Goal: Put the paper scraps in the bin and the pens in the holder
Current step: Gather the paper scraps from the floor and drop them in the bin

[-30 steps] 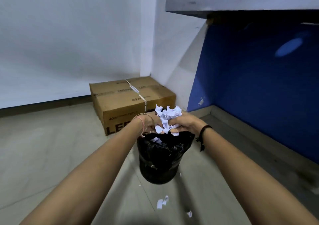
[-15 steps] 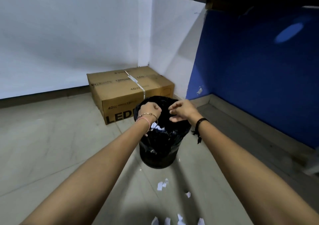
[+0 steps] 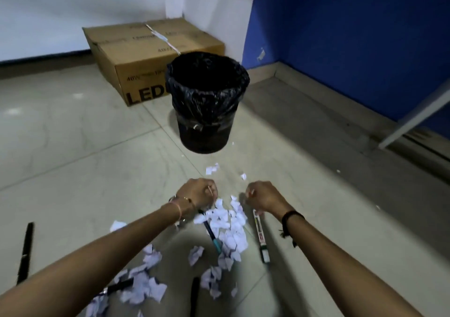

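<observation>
White paper scraps [image 3: 225, 224] heaped on floor short of black-lined bin [image 3: 207, 102], teal pen [image 3: 212, 235] buried; left hand [image 3: 198, 192], right hand [image 3: 264, 196] curled, empty—rake inward, cup together, leave pens.

Paper scraps [image 3: 226, 224] (pens [image 3: 261, 236] among them) lie before the bin [image 3: 207, 102].

White paper scraps [image 3: 227, 226] litter the pale grey floor [image 3: 73, 146]. The bin [image 3: 207, 102] is black, the box [image 3: 146, 56] behind it brown, the wall [image 3: 353, 37] beside it blue.
</observation>
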